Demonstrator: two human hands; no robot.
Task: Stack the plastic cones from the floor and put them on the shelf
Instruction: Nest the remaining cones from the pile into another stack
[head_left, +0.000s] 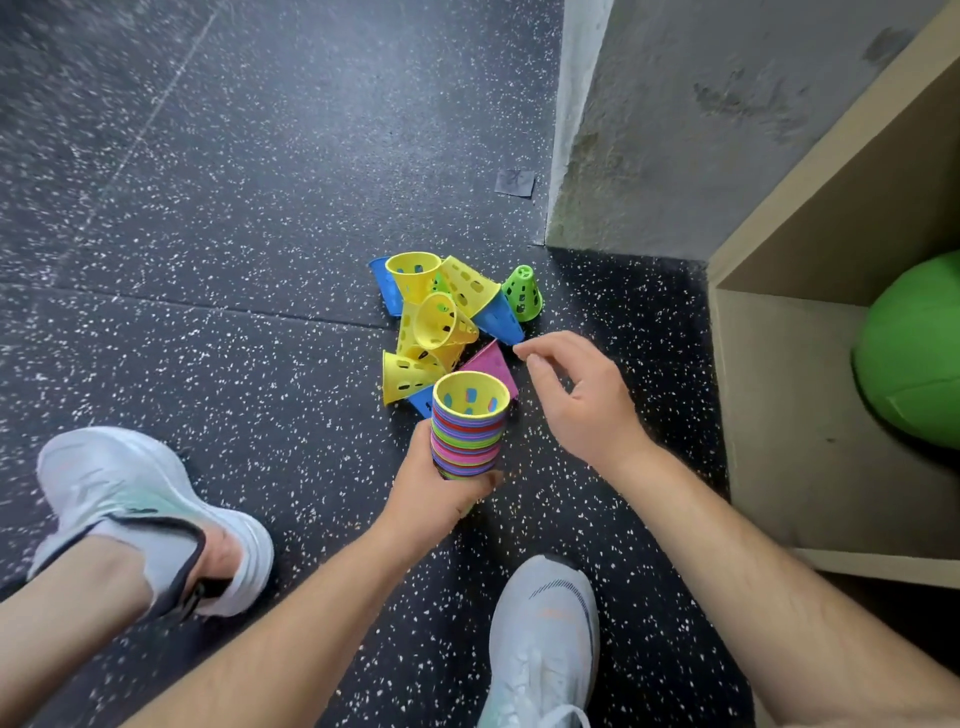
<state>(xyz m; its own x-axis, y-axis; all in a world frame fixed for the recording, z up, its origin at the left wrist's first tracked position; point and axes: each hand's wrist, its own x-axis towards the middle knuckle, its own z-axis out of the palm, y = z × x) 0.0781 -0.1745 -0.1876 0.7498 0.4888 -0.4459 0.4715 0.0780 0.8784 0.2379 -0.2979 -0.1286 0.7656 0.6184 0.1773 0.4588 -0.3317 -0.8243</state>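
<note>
My left hand grips a tall stack of nested cones with many coloured rims, its open yellow mouth facing up at me. Just beyond it, several loose cones lie in a heap on the floor: yellow cones, blue cones, a pink cone and an upright green cone. My right hand hovers over the floor to the right of the heap, fingers loosely curled and holding nothing, fingertips close to the blue and pink cones. The wooden shelf stands at the right.
A big green ball sits inside the shelf's lower compartment. A grey wall corner rises behind the heap. My two white shoes are planted on the speckled black rubber floor.
</note>
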